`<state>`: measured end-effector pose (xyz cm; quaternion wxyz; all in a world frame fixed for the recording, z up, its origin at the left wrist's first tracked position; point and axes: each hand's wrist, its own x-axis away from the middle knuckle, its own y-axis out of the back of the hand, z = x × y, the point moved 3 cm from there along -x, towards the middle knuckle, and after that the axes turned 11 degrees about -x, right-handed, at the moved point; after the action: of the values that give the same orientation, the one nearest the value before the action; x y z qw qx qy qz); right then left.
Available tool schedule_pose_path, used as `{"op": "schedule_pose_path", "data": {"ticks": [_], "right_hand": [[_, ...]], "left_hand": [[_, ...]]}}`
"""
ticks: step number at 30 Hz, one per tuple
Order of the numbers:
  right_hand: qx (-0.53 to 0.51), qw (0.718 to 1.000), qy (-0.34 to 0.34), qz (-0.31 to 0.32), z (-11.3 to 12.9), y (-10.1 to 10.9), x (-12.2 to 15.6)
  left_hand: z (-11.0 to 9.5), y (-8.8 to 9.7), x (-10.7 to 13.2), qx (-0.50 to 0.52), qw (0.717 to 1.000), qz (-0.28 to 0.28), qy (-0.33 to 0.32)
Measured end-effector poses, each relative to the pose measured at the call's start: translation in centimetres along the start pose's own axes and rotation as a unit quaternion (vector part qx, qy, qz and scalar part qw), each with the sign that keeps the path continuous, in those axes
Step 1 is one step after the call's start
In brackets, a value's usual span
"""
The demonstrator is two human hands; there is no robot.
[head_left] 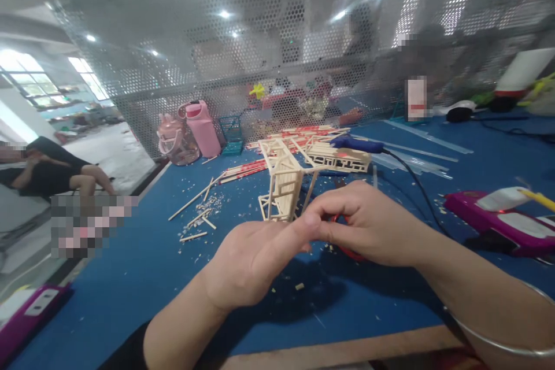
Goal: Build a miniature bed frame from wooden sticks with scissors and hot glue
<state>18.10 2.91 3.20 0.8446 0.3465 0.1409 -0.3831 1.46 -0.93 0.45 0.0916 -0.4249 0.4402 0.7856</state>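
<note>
My left hand [254, 263] is turned palm up, a digit stretched out to the right; its other fingers are mostly hidden. The fingers of my right hand [370, 222] are pinched together against the left hand's fingertip. Whatever lies in that pinch, if anything, is too small to see. Just behind the hands stands a frame of thin wooden sticks [284, 176], its lower part partly covered by my left hand. Under my right hand, a red looped handle [349, 251] shows in part.
A blue glue gun [358, 144] with a black cord lies by another stick frame [338, 159]. Red-marked sticks [245, 170] and loose wooden pieces [193, 237] litter the blue table [143, 277]. Pink bottle [203, 130], purple device [498, 222] and perforated metal screen [173, 63] surround it. A person sits left.
</note>
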Motion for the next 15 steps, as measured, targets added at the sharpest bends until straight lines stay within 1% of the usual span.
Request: {"op": "schedule_pose_path", "data": {"ticks": [3, 6, 8, 10, 11, 12, 13, 15], "right_hand": [[0.011, 1.000, 0.003, 0.013, -0.1, 0.2, 0.1], [0.013, 1.000, 0.002, 0.013, -0.2, 0.3, 0.2], [0.026, 0.999, 0.020, 0.006, -0.1, 0.2, 0.3], [0.049, 0.997, 0.055, -0.013, 0.1, 0.0, 0.3], [0.065, 0.995, 0.072, -0.031, 0.1, 0.0, 0.2], [0.083, 0.991, 0.086, -0.057, 0.1, 0.1, 0.2], [0.106, 0.985, 0.099, -0.091, 0.0, 0.2, 0.1], [0.164, 0.962, 0.136, -0.173, -0.1, 0.4, 0.0]], "left_hand": [[-0.3, -0.3, -0.4, 0.003, 1.000, -0.003, 0.006], [-0.6, -0.2, -1.1, -0.017, 0.999, -0.026, 0.024], [-0.7, 0.1, -1.3, -0.030, 0.998, -0.038, 0.032], [-0.7, 0.3, -1.3, -0.034, 0.998, -0.035, 0.045], [-0.6, 0.4, -1.2, -0.031, 0.997, -0.039, 0.066], [-0.3, 0.6, -1.1, -0.023, 0.993, -0.053, 0.102], [0.0, 0.7, -1.0, -0.013, 0.986, -0.075, 0.151], [1.1, 0.9, -0.6, 0.008, 0.955, -0.130, 0.267]]}}
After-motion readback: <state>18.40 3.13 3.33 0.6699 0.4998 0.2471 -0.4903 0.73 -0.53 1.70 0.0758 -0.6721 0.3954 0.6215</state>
